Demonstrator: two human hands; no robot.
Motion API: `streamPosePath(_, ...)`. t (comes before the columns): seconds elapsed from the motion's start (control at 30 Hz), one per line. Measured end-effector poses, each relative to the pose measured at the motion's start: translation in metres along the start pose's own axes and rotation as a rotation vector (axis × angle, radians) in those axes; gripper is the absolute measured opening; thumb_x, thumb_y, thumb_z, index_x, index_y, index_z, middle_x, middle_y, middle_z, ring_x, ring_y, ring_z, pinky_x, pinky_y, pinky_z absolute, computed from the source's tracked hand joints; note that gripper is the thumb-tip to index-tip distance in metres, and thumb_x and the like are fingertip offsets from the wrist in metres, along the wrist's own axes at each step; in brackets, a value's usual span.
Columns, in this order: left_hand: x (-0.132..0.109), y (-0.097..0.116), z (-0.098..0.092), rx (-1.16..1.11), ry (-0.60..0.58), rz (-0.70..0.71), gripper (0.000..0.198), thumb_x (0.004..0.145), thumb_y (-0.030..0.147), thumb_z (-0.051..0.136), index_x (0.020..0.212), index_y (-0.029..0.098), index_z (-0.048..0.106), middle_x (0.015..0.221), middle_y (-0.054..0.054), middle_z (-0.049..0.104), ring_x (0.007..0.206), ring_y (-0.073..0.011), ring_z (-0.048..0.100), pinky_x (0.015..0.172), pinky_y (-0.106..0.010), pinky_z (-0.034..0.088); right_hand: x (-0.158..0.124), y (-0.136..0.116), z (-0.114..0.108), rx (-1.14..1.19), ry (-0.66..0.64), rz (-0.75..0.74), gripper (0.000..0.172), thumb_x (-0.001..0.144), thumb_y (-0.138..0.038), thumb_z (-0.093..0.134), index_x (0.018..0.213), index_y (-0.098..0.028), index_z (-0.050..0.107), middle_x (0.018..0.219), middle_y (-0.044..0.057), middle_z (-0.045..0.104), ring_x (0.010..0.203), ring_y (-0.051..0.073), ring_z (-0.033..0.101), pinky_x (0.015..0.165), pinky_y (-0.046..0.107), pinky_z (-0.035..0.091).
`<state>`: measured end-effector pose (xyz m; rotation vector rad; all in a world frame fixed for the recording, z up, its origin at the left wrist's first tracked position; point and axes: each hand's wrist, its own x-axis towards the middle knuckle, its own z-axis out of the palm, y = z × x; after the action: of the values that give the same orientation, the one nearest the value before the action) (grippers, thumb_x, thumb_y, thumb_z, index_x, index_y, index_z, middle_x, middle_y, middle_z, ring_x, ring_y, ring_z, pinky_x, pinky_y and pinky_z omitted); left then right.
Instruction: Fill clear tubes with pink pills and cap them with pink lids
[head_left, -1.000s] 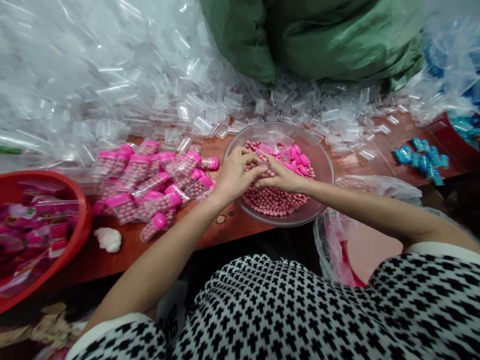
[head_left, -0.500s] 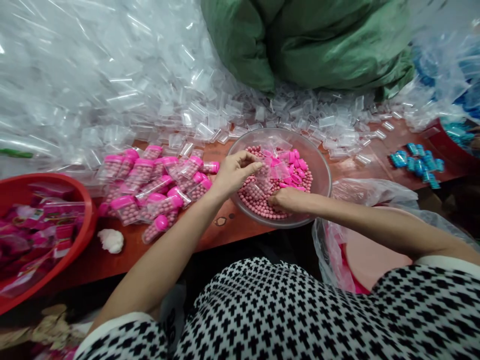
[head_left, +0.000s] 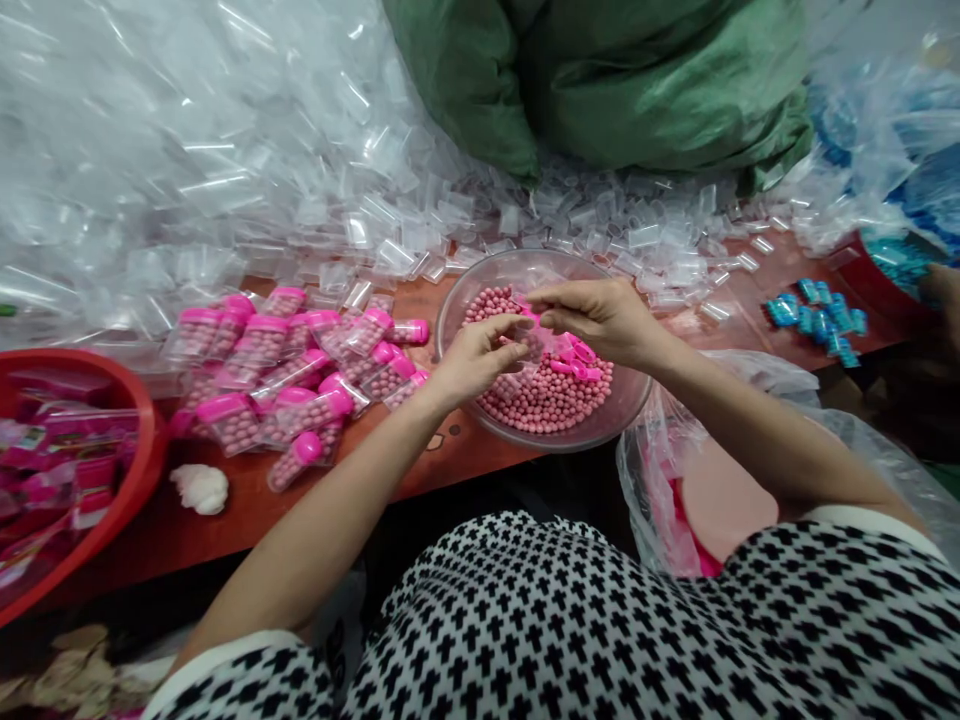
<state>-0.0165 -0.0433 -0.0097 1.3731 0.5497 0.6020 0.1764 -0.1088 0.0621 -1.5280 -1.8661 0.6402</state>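
Resting at the table's (head_left: 454, 458) near edge, a clear bowl (head_left: 634, 404) sits below the left hand (head_left: 480, 360) and right hand (head_left: 604, 316); each grip is curled, but whether clamped on anything cannot be told. Inside, bright-pink caps (head_left: 574, 362) lie on small, dusty-pink, round beads (head_left: 551, 405). Tiny print on the packets (head_left: 94, 490) is unreadable.

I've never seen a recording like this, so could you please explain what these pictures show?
There is no machine: a person works with bare hands, seen by a camera worn on their head, looking forward and down. The left hand and right hand nearly meet above a clear bowl holding pink beads and pink caps; what they grip is too small to make out. On the reddish table, filled containers lie to the left, near a red basin of pink packets. Clear plastic pieces are heaped behind, and small blue items lie to the right.
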Motion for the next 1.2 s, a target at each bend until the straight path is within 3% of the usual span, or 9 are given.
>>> streamPosePath(0.13, 0.0, -0.001, 0.001, 0.022, 0.016, 0.037, 0.036, 0.072, 0.031, 0.078, 0.105, 0.019, 0.074, 0.103, -0.006, 0.074, 0.087, -0.0209, 0.072, 0.073, -0.034, 0.063, 0.005, -0.006, 0.003, -0.127, -0.062, -0.02, 0.021, 0.091, -0.029, 0.065, 0.105, -0.025, 0.08, 0.101, 0.001, 0.079, 0.095, 0.023, 0.073, 0.09, 0.037, 0.053)
streamPosePath(0.37, -0.001, -0.005, 0.002, 0.058, 0.098, 0.069, 0.038, 0.073, 0.033, 0.076, 0.109, 0.019, 0.073, 0.106, -0.005, 0.071, 0.087, -0.0192, 0.07, 0.07, -0.032, 0.064, -0.005, 0.01, -0.005, 0.168, 0.068, 0.049, 0.026, 0.09, -0.038, 0.067, 0.105, -0.02, 0.078, 0.086, 0.002, 0.075, 0.073, 0.015, 0.069, 0.075, 0.031, 0.057)
streamPosePath(0.43, -0.002, -0.006, 0.002, 0.074, 0.129, 0.088, 0.042, 0.076, 0.035, 0.075, 0.113, 0.018, 0.071, 0.105, -0.006, 0.071, 0.087, -0.0203, 0.071, 0.071, -0.034, 0.064, -0.012, 0.012, -0.01, 0.18, 0.048, 0.094, 0.03, 0.092, -0.042, 0.065, 0.106, -0.019, 0.077, 0.084, 0.002, 0.075, 0.071, 0.015, 0.069, 0.072, 0.03, 0.057)
streamPosePath(0.53, -0.004, -0.003, 0.001, 0.184, 0.242, 0.218, 0.039, 0.083, 0.035, 0.069, 0.118, 0.018, 0.071, 0.109, -0.007, 0.071, 0.095, -0.022, 0.07, 0.08, -0.037, 0.063, -0.022, 0.015, -0.015, -0.041, -0.201, 0.158, 0.03, 0.089, -0.041, 0.071, 0.108, -0.019, 0.078, 0.085, 0.004, 0.078, 0.076, 0.018, 0.072, 0.075, 0.03, 0.054)
streamPosePath(0.6, -0.006, 0.0, -0.001, 0.355, 0.249, 0.338, 0.031, 0.087, 0.032, 0.066, 0.114, 0.019, 0.074, 0.108, -0.007, 0.072, 0.1, -0.0218, 0.069, 0.09, -0.037, 0.059, -0.025, 0.017, -0.016, -0.3, -0.32, 0.201, 0.03, 0.086, -0.036, 0.076, 0.111, -0.02, 0.079, 0.093, 0.006, 0.081, 0.085, 0.021, 0.074, 0.079, 0.03, 0.052)
streamPosePath(0.73, -0.003, 0.003, -0.008, 0.514, 0.207, 0.404, 0.025, 0.089, 0.03, 0.066, 0.109, 0.019, 0.076, 0.103, -0.007, 0.073, 0.097, -0.0208, 0.068, 0.093, -0.036, 0.056, -0.019, 0.025, -0.015, -0.517, -0.214, 0.265, 0.027, 0.095, -0.027, 0.064, 0.117, -0.017, 0.077, 0.106, 0.009, 0.081, 0.091, 0.022, 0.075, 0.08, 0.029, 0.049)
streamPosePath(0.87, 0.002, 0.001, -0.012, 0.384, 0.206, 0.339, 0.028, 0.086, 0.033, 0.071, 0.11, 0.019, 0.076, 0.106, -0.007, 0.072, 0.098, -0.0216, 0.068, 0.091, -0.036, 0.058, -0.008, 0.031, -0.01, -0.634, -0.234, 0.232, 0.026, 0.097, -0.027, 0.062, 0.116, -0.016, 0.077, 0.113, 0.011, 0.079, 0.101, 0.026, 0.073, 0.082, 0.032, 0.048)
streamPosePath(1.0, 0.0, 0.0, -0.01, -0.019, 0.236, 0.192, 0.04, 0.08, 0.044, 0.08, 0.111, 0.02, 0.073, 0.115, -0.008, 0.072, 0.099, -0.0218, 0.07, 0.081, -0.034, 0.064, 0.0, 0.029, 0.001, -0.741, -0.3, 0.194, 0.031, 0.098, -0.024, 0.059, 0.124, -0.014, 0.072, 0.126, 0.015, 0.074, 0.111, 0.029, 0.07, 0.083, 0.034, 0.048)
streamPosePath(1.2, -0.001, -0.001, -0.008, -0.208, 0.318, 0.176, 0.048, 0.076, 0.053, 0.083, 0.11, 0.022, 0.07, 0.108, -0.005, 0.073, 0.098, -0.0205, 0.072, 0.079, -0.032, 0.066, 0.015, 0.017, 0.015, -0.77, -0.412, 0.121, 0.026, 0.1, -0.022, 0.056, 0.115, -0.014, 0.076, 0.117, 0.013, 0.075, 0.107, 0.025, 0.069, 0.079, 0.031, 0.045)
